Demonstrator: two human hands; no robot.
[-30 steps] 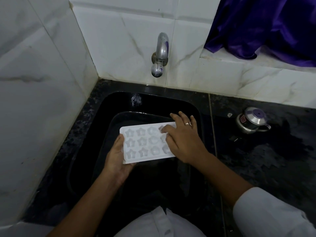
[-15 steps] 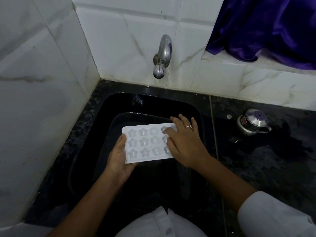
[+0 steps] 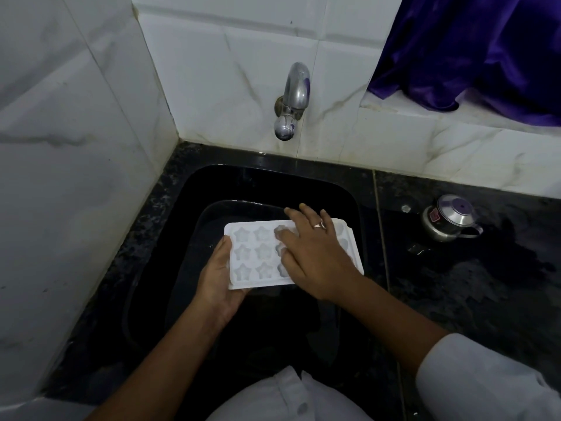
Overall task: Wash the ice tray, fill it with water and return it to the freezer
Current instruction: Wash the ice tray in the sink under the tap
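A white ice tray [image 3: 252, 253] with star-shaped cells is held flat over the black sink [image 3: 349, 192]. My left hand [image 3: 217, 279] grips its left end, thumb on the rim and fingers underneath. My right hand [image 3: 315, 253], with a ring on one finger, lies spread on top of the tray's middle and right part, fingertips pressed into the cells and hiding them. A chrome tap [image 3: 291, 101] juts from the tiled wall above the sink; no water runs from it.
A dark basin [image 3: 212, 217] sits inside the sink under the tray. A small steel lidded pot [image 3: 452, 218] stands on the wet black counter at right. Purple cloth [image 3: 473, 47] hangs over the ledge at upper right. White marble tiles wall the left side.
My right hand has slid leftward across the tray, covering more of its cells. The left hand keeps its grip on the left end.
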